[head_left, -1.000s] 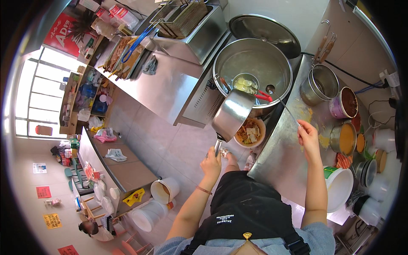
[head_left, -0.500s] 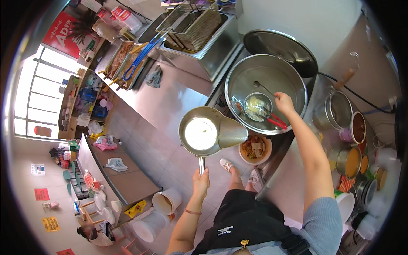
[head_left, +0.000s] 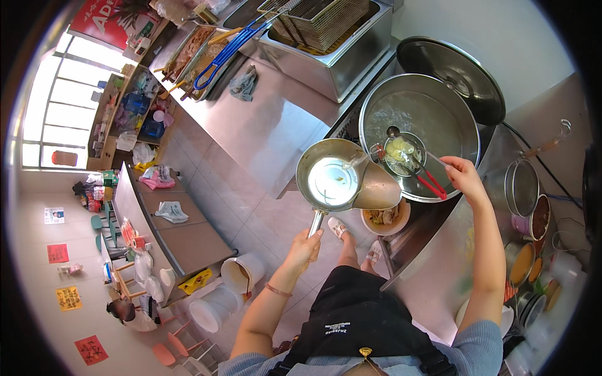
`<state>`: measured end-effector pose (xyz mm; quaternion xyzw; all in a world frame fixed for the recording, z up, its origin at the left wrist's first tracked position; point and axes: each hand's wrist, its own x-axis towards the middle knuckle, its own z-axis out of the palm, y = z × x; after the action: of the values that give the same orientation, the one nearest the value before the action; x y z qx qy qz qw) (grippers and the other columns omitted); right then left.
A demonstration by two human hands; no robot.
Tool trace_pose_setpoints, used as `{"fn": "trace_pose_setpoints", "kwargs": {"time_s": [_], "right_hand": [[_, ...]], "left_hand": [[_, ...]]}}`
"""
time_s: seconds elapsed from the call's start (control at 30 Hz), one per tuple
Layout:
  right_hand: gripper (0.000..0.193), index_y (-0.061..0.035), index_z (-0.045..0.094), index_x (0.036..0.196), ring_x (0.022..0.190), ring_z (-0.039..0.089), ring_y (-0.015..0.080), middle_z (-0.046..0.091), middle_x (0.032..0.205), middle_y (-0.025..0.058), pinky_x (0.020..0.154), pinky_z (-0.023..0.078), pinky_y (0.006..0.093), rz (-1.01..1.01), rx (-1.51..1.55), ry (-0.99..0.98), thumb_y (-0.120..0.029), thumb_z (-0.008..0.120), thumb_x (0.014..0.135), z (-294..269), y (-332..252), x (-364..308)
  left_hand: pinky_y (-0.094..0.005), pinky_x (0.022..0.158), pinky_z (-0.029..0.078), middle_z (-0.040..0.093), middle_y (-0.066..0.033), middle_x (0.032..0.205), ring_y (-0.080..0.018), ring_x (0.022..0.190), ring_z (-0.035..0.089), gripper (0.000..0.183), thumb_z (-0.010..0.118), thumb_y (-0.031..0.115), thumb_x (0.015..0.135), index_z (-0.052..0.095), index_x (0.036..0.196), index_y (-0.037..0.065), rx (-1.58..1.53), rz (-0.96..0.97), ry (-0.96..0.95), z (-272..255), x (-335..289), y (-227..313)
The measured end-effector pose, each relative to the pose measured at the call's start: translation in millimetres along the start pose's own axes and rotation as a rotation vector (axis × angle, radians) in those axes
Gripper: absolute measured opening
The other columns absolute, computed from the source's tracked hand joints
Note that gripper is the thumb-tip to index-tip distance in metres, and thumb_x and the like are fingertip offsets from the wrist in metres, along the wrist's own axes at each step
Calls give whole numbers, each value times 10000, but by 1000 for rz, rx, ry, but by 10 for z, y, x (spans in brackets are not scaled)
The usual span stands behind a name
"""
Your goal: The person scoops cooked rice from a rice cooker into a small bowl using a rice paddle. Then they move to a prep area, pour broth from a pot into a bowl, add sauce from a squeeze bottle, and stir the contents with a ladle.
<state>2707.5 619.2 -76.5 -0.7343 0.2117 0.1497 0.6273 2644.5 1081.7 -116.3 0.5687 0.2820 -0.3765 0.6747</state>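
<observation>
My left hand is closed round the handle of a metal scoop with a wide spout, and some liquid sits in its bowl. The scoop hangs level beside a large steel pot of water. Over the pot, my right hand grips the thin handle of a small spoon. Below the spoon, a round strainer at the pot's near side holds pale, light-green pieces. Red-handled tongs or scissors, which I cannot tell apart, lean across the strainer and the pot's rim.
A bowl of food sits just under the pot's near rim. The pot's lid leans behind it. A fryer with wire baskets stands at the far left. Seasoning tubs and a hanging strainer line the right side.
The whole view has shifted, moving the pot rightward in the picture. The scoop is closer to the pot's edge. The spoon is nearer the strainer, and the water is rippling more.
</observation>
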Motion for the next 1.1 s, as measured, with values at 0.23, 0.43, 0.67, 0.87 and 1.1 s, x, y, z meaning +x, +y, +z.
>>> {"fn": "trace_pose_setpoints", "kwargs": {"time_s": [0.23,0.43,0.67,0.87,1.1], "right_hand": [[266,-15,641,1202,535,391,19,484,681,-57,460,281,192,-81,128,194,-98,568,960,-129,334,-1147],[263,-20,632,1210,520,383,24,487,692,-47,450,286,190,-57,264,310,-92,572,965,-144,810,-1903],[262,-24,630,1215,514,391,35,517,716,-24,447,297,198,-80,447,359,-92,561,971,-58,1126,-2444],[272,-26,643,1210,564,433,37,536,726,-34,489,328,201,-65,405,478,-107,577,959,144,1404,-2827],[286,-45,684,1172,802,647,170,722,936,111,719,514,309,-155,-20,661,-169,628,921,465,1834,-3084]], "left_hand": [[-228,383,253,352,50,598,-61,431,307,197,551,231,1019,561,1104,53,-189,101,10,32,-138,-643],[-220,401,285,430,26,615,-54,438,348,181,577,216,998,566,1105,70,143,403,148,255,-158,-1383],[-424,642,487,615,-152,800,-302,708,621,239,631,209,943,557,1101,45,777,839,529,149,-176,-1347],[-502,642,497,665,-216,894,-417,775,663,293,641,276,936,563,1137,78,1104,750,631,372,-313,-1474],[-461,584,518,690,-175,915,-386,711,671,338,675,244,912,581,1190,77,1357,995,655,493,-342,-1562]]}}
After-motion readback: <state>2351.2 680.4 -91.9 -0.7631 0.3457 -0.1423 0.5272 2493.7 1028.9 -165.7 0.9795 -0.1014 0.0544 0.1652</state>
